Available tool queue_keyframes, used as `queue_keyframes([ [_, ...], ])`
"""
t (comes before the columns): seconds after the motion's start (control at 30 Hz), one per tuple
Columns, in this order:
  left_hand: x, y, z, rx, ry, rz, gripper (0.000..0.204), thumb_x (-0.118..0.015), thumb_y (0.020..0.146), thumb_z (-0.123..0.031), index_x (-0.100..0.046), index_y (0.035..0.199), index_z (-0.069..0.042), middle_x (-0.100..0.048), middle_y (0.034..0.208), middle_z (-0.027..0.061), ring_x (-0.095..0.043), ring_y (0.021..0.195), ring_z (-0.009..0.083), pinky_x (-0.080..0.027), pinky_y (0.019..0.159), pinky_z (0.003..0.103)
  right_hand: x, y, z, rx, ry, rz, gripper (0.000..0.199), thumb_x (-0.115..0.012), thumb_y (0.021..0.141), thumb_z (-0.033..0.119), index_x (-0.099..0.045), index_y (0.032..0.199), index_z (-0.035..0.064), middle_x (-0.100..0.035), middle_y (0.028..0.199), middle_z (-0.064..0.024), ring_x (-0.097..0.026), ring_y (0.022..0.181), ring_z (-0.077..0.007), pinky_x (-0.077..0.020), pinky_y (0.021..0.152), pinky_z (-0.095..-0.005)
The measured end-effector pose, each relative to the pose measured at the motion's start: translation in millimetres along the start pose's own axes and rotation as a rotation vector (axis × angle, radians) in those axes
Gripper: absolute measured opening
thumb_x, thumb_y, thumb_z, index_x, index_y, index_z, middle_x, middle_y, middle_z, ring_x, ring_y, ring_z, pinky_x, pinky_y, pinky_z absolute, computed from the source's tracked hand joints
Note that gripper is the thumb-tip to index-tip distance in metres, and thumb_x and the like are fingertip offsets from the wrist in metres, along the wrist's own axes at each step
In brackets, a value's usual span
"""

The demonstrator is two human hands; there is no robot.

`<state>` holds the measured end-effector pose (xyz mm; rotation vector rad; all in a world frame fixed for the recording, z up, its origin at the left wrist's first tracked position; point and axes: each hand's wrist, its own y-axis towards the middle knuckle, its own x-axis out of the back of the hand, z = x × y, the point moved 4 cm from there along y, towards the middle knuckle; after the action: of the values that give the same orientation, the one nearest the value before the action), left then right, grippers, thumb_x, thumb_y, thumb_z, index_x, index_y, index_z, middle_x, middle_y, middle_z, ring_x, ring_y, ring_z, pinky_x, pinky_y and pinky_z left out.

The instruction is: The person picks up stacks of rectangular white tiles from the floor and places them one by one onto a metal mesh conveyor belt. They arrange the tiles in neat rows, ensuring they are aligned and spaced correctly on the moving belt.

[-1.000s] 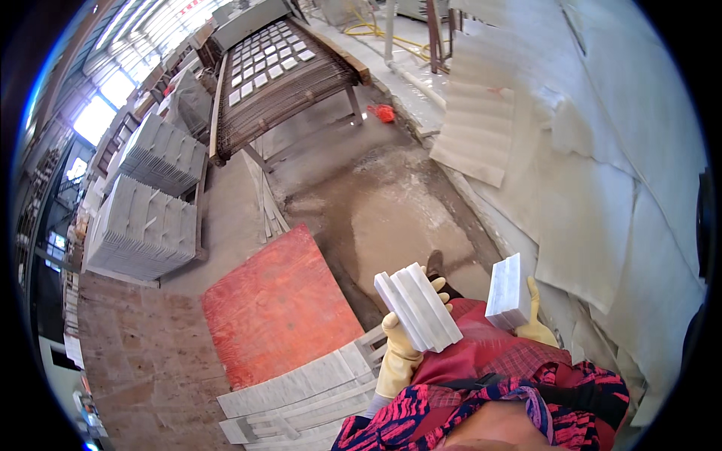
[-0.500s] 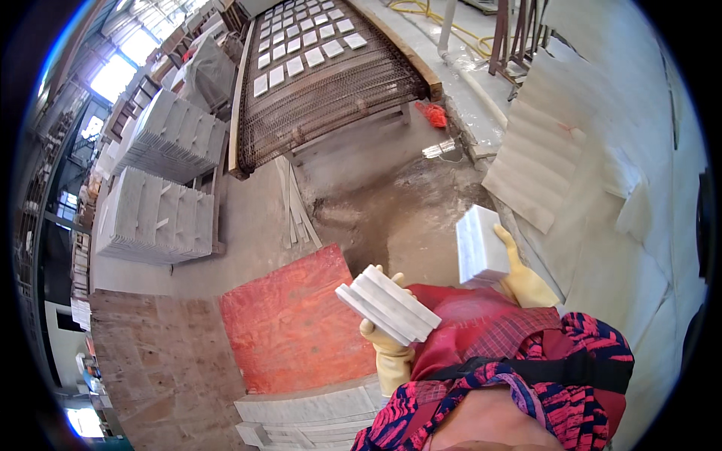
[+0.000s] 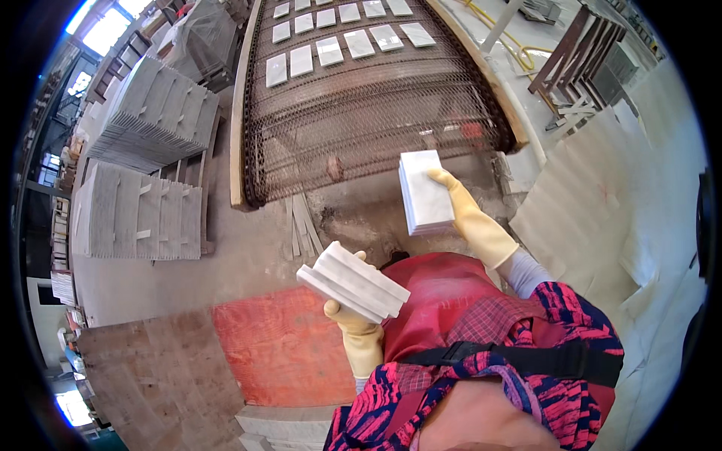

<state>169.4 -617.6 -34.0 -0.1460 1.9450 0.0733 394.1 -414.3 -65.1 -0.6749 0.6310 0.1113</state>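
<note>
Right hand [image 3: 468,214] lifted toward mesh conveyor [image 3: 361,113], both gloved hands gripping smooth white tile stacks [image 3: 425,192], left hand [image 3: 353,323].

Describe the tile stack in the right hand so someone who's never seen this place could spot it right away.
Find the wire mesh conveyor running up the middle. At its near end, the right hand in a yellow glove holds a small stack of white tiles. Unlike the left hand's stack, which lies tilted lower down, this one is held out over the belt's end, face up.

Dusty concrete floor [image 3: 248,248], bright windows [image 3: 105,19]
</note>
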Motion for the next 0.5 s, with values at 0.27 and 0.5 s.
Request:
queue_keyframes([
  [0.27,15,67,-36,-0.048,0.157,-0.274,0.116,-0.073,0.079,-0.076,-0.034,0.171,-0.018,-0.066,0.146,0.0185,-0.072,0.110,0.0302,-0.061,0.096,0.045,-80,156,43,0.259,-0.334,0.007,0.081,-0.088,0.087,0.023,-0.052,0.157,0.0032,-0.070,0.137,-0.0171,-0.071,0.120,-0.0282,-0.0590,0.103,-0.0421],
  [0.5,2,78,-57,-0.124,0.252,-0.418,0.114,-0.070,0.082,-0.077,-0.035,0.170,-0.015,-0.060,0.153,0.0199,-0.071,0.117,0.0302,-0.060,0.100,0.046,-103,187,56,0.288,-0.594,0.041,0.089,-0.089,0.086,0.025,-0.047,0.161,0.0035,-0.066,0.145,-0.0190,-0.067,0.128,-0.0288,-0.0550,0.107,-0.0420],
])
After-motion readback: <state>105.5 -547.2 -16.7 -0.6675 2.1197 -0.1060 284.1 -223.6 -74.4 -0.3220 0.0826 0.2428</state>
